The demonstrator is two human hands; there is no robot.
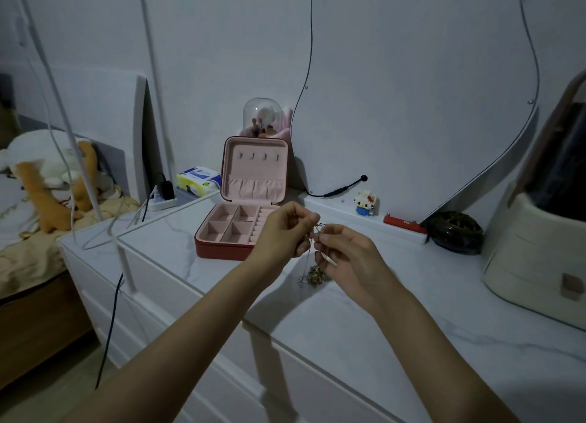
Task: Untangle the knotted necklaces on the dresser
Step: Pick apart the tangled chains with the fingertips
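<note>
Dresser top (pixel 412 311): widest bare marble lies near and right of centre, running to the near edge. A narrower bare strip lies left of the open jewelry box (pixel 236 229), out to the left edge.

Obstacles:
- The jewelry box sits left of centre, its lid upright and walling off the far side.
- Glass dome (pixel 262 118) and tissue pack (pixel 199 181) stand behind it, against the wall.
- Far ledge carries a block figure (pixel 365 203), a red tube (pixel 402 223) and a dark round case (pixel 454 232).
- A cream cabinet (pixel 536 257) blocks the right end.
- A power strip (pixel 161 200) and loose cables crowd the far left.
</note>
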